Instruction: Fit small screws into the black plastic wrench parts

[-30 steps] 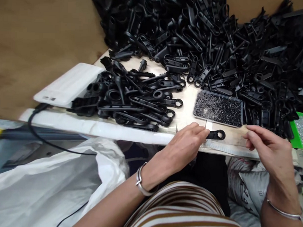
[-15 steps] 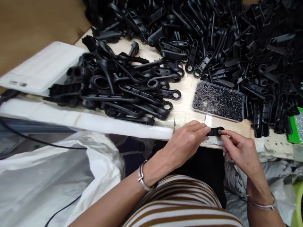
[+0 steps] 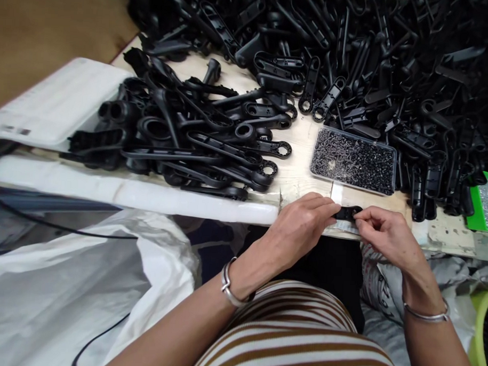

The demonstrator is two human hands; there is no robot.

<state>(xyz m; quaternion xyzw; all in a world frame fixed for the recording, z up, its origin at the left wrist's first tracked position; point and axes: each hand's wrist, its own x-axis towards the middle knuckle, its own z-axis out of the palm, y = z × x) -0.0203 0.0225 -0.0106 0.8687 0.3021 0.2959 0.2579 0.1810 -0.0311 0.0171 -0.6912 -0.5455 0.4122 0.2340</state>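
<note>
At the table's front edge, my left hand [image 3: 302,225] is closed on one end of a black plastic part [image 3: 346,212], which lies nearly level. The fingers of my right hand [image 3: 386,233] are pinched together at the part's right end; anything between the fingertips is too small to make out. Just behind the part is a clear box [image 3: 353,159] of tiny dark pieces. Left of that box lies a pile of black arm-shaped parts [image 3: 197,133], some with ring ends.
A large heap of black parts [image 3: 352,58] covers the back and right. A white flat case [image 3: 58,104] lies at the left. At the far right are a green tray [image 3: 476,207] and a yellow-green bucket [image 3: 479,324]. A white sack [image 3: 161,255] hangs below the front edge.
My right hand's fingers have curled in more at the part's right end, and its wrist has shifted slightly right. My left hand keeps its hold. The view has shifted a little.
</note>
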